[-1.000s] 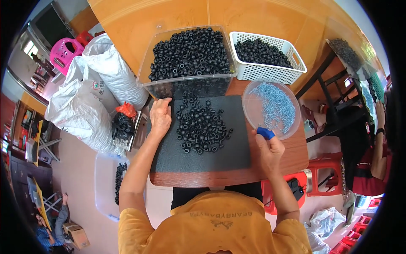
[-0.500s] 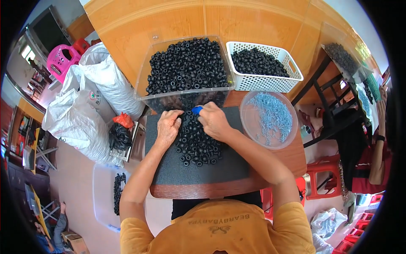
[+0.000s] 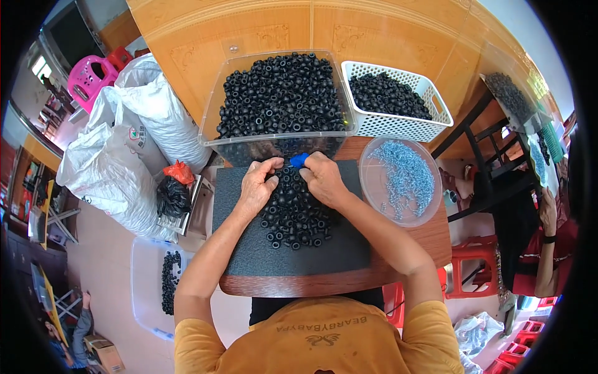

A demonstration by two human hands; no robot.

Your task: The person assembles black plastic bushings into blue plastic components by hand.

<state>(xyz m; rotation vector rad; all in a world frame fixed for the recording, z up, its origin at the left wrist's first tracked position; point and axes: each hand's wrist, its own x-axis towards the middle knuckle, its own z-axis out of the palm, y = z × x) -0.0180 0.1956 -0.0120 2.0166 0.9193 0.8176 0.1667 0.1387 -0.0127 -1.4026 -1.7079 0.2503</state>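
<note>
Both hands meet over the top of the loose heap of small black pieces [image 3: 296,218], which lies on a dark mat [image 3: 249,249] on the wooden surface [image 3: 427,249]. The left hand [image 3: 257,188] has its thumb and forefinger bent toward each other at the heap's left edge; the right hand [image 3: 324,179], with a blue finger cover [image 3: 299,160], curls in from the other side. Whether either one grips a piece cannot be told, since the fingertips hide whatever lies between them.

More such pieces fill the clear bin [image 3: 274,135] just beyond the hands and the white basket [image 3: 402,121] beside it. A round clear tray [image 3: 375,181] at the right holds tiny pale-blue bits [image 3: 408,174].

Each black piece looks short, rounded and hollow at one end, probably light, fairly stiff and hard to break. The curved sides would likely roll or slip, so a thumb-and-forefinger pinch across the outer wall, leaving the opening free, seems the surest hold.
</note>
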